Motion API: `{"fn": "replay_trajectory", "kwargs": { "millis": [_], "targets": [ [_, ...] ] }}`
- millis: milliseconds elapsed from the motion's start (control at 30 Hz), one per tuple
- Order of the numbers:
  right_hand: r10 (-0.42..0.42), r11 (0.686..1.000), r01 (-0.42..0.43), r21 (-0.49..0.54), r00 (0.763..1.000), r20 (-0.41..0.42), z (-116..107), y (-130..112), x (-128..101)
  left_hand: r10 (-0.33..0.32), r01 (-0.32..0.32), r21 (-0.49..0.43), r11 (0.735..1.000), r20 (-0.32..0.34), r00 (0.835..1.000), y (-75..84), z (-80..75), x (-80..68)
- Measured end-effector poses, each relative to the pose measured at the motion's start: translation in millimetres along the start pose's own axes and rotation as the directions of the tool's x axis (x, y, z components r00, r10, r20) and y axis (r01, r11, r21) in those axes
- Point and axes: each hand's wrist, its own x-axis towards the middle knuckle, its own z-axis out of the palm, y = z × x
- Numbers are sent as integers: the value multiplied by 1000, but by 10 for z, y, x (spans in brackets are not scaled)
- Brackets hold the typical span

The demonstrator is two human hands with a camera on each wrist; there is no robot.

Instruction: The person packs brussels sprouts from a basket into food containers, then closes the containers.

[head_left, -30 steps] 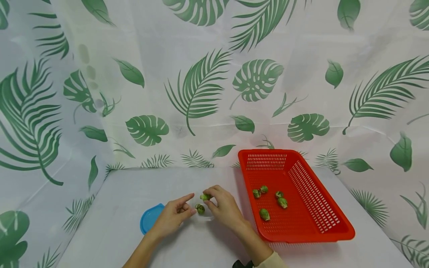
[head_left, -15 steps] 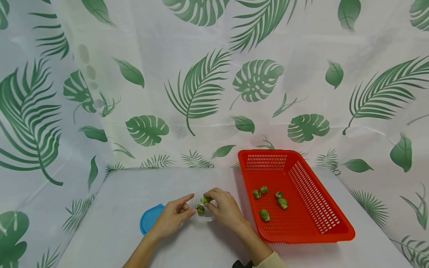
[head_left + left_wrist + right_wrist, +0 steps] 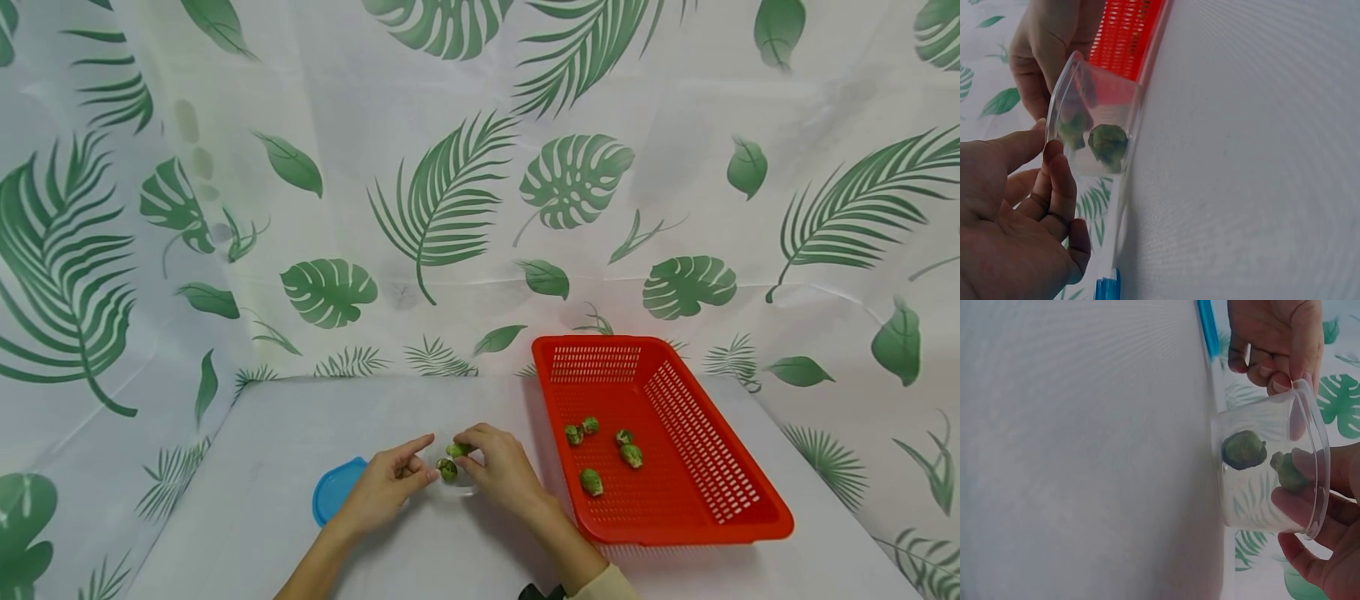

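A clear plastic tub (image 3: pixel 1250 509) stands on the white table between the hands. My left hand (image 3: pixel 386 490) pinches its rim between thumb and fingers, plainest in the left wrist view. One Brussels sprout (image 3: pixel 1244 450) lies at the bottom of the tub. My right hand (image 3: pixel 501 468) reaches over the opposite side of the rim, its fingertips inside. Between its thumb and fingers it holds another Brussels sprout (image 3: pixel 1291 473), stem end toward the bottom, slightly above the first one. Through the wall, the left wrist view shows this held sprout (image 3: pixel 1073 131) blurred.
At the right stands a red perforated basket (image 3: pixel 675 521) with several Brussels sprouts (image 3: pixel 592 482) on its floor. A blue lid (image 3: pixel 330 493) lies on the table (image 3: pixel 300 417) left of the tub, partly behind the left hand. A leaf-print sheet (image 3: pixel 465 317) hangs behind the table.
My right hand has come down a little with its sprout, which is now lower in the tub and nearer the other one. The left hand stays at the rim.
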Motion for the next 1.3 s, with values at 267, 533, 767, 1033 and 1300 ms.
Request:
{"fn": "replay_trajectory", "kwargs": {
  "millis": [267, 533, 767, 1033, 1300],
  "targets": [
    [-22, 998, 22, -53, 1000, -5, 35, 3, -5, -7, 7, 9, 1000, -1, 1000, 5, 7, 9],
    [-40, 986, 37, -163, 999, -17, 54, -24, -8, -16, 16, 1, 1000, 2, 1000, 30, 17, 14],
    [-65, 976, 58, -208, 998, -25, 72, -15, -13, -12, 12, -10, 1000, 6, 1000, 31, 20, 13],
    [-87, 963, 76, -258, 996, -33, 76, -27, -10, -6, 6, 2, 1000, 0, 1000, 33, 22, 13],
    [-107, 964, 90, -249, 993, -56, 113, -12, -20, -3, 3, 0, 1000, 3, 1000, 6, 15, -1]
  ]
}}
